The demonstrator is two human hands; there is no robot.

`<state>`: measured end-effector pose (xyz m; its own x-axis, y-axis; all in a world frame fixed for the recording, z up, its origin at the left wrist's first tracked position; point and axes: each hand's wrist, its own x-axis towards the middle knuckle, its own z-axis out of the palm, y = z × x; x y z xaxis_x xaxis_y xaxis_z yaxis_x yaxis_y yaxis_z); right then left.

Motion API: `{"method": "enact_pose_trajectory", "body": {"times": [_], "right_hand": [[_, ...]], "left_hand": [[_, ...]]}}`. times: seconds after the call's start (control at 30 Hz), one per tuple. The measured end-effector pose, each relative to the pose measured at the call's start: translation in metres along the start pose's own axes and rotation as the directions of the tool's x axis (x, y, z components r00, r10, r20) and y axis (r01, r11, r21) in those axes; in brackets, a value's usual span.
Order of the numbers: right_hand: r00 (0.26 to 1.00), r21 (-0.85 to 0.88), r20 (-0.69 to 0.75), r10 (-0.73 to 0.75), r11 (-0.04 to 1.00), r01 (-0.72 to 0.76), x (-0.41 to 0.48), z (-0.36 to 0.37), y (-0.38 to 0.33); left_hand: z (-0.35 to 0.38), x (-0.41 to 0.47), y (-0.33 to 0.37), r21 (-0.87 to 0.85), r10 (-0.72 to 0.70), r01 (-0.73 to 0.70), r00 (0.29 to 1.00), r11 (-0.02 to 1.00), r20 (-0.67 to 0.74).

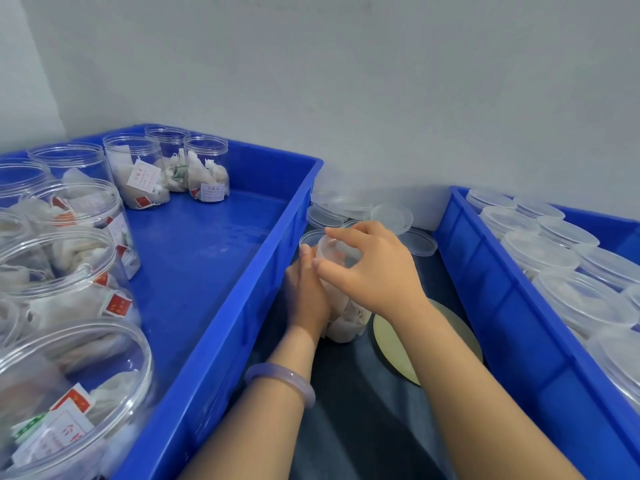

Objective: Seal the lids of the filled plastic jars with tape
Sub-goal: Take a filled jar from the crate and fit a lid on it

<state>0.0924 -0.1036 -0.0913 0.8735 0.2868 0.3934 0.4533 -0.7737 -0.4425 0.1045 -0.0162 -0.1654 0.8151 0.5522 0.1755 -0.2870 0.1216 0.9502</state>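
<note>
Two blue bins flank a dark surface [363,427]: the left bin [221,271] holds open filled jars, the right bin [512,323] lidded ones. Between them the left hand [306,292] grasps a jar [346,323] by its side, while the right hand [374,268] grasps the lid [334,252] on top. Loose lids [391,218] lie just beyond.

Both my bare forearms reach up from the bottom edge toward the middle of the frame, the left wrist wearing a pale lilac bangle [282,382]. My left hand [306,292] is wrapped around the side of what I hold, thumb pointing up. My right hand [372,268] arches over its top, fingers [341,233] spread and curled down, gripping from above.
</note>
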Motion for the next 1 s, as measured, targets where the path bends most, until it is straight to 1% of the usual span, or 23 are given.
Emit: {"method": "enact_pose_trajectory", "body": {"times": [0.1,0.2,0.3,0.37,0.5,0.57,0.63,0.67,0.73,0.77,0.8,0.83,0.87,0.9,0.97,1.0], "right_hand": [[0.992,0.012,0.118,-0.051,0.999,0.050,0.002,-0.008,0.006],[0.968,0.063,0.241,-0.068,0.997,0.055,0.004,-0.017,0.012],[0.957,0.060,0.278,-0.089,0.995,0.075,0.010,-0.021,0.014],[0.944,0.067,0.318,-0.091,0.995,0.073,0.017,-0.025,0.013],[0.874,0.069,0.480,-0.074,0.997,0.046,0.031,-0.037,0.009],[0.838,0.044,0.542,-0.058,0.998,0.041,0.035,-0.043,0.007],[0.838,-0.019,0.546,0.002,1.000,0.010,0.034,-0.043,0.004],[0.853,-0.068,0.518,0.054,0.997,-0.022,0.033,-0.040,0.001],[0.900,-0.187,0.408,0.154,0.979,-0.083,0.027,-0.029,-0.005],[0.926,-0.211,0.345,0.153,0.974,-0.082,0.023,-0.023,-0.006],[0.949,-0.203,0.294,0.118,0.977,-0.058,0.022,-0.020,-0.006],[0.958,-0.171,0.277,0.073,0.985,-0.026,0.021,-0.020,-0.005],[0.950,-0.122,0.309,0.036,0.992,0.002,0.021,-0.024,-0.003],[0.923,-0.063,0.385,0.007,0.998,0.019,0.022,-0.030,-0.001],[0.827,0.066,0.558,-0.067,0.997,0.037,0.025,-0.043,0.002],[0.792,0.115,0.604,-0.095,0.993,0.031,0.025,-0.047,0.004]], "left_hand": [[-0.002,0.001,-0.003,-0.042,-0.026,0.029,0.998,0.999,0.062],[-0.003,0.001,-0.003,-0.038,0.005,0.001,0.990,0.999,0.143],[-0.004,0.002,-0.003,-0.011,0.022,-0.021,0.992,1.000,0.124],[-0.004,0.001,-0.001,-0.045,0.041,-0.035,0.990,0.998,0.135],[-0.001,0.000,0.002,-0.075,0.097,-0.087,0.986,0.993,0.139],[0.000,0.000,0.000,-0.070,0.093,-0.085,0.988,0.994,0.125],[0.001,0.000,0.000,-0.061,0.097,-0.091,0.990,0.994,0.106],[0.002,0.000,0.000,-0.052,0.103,-0.099,0.991,0.994,0.090],[0.002,0.000,-0.002,-0.025,0.097,-0.095,0.992,0.995,0.078],[0.002,0.000,-0.002,-0.020,0.090,-0.088,0.992,0.996,0.087],[0.002,0.000,-0.001,-0.025,0.087,-0.085,0.991,0.996,0.099],[0.001,0.001,-0.002,-0.038,0.085,-0.082,0.991,0.996,0.107],[-0.001,0.003,-0.002,-0.052,0.086,-0.080,0.988,0.995,0.125],[-0.002,0.006,-0.003,-0.066,0.086,-0.076,0.983,0.995,0.161],[-0.004,0.012,-0.005,-0.083,0.066,-0.045,0.959,0.996,0.275],[-0.003,0.012,-0.006,-0.076,0.046,-0.024,0.952,0.997,0.302]]}}
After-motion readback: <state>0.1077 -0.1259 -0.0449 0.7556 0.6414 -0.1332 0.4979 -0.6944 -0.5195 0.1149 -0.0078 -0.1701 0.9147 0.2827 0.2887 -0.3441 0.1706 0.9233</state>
